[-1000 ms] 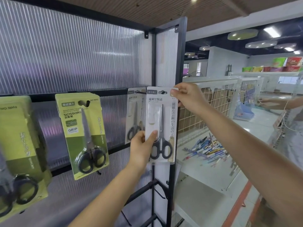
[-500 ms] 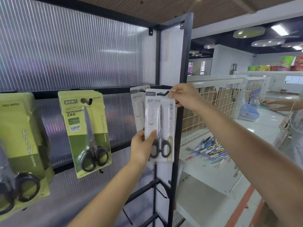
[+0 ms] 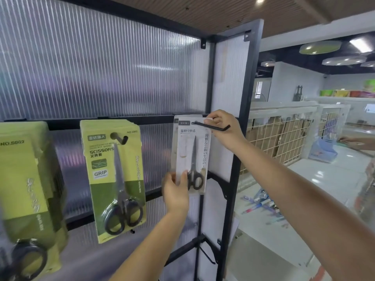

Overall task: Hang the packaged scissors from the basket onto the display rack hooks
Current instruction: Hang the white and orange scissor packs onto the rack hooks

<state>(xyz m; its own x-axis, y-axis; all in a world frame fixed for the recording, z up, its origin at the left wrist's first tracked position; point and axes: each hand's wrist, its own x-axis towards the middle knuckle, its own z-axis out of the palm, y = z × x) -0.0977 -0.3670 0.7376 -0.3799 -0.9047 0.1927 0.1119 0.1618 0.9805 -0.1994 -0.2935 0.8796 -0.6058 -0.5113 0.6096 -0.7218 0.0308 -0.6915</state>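
A white packaged pair of scissors point(image 3: 192, 157) hangs on a black rack hook point(image 3: 213, 127), the hook passing through its top hole. Another white pack sits just behind it. My left hand point(image 3: 175, 191) pinches the pack's lower left edge beside the black scissor handles. My right hand point(image 3: 225, 128) holds the pack's top right corner, fingers behind the hook's upturned tip. The basket is out of view.
Two stacks of green scissor packs point(image 3: 116, 175) point(image 3: 26, 189) hang on hooks to the left. The black rack frame post point(image 3: 246, 118) stands right of the hook. A bare hook point(image 3: 207, 255) juts out lower down. Loose pens point(image 3: 261, 201) lie on a white shelf beyond.
The white pack has slid back along the hook toward the panel, and now the hook's tip sticks out in front of it. Both hands followed it inward.
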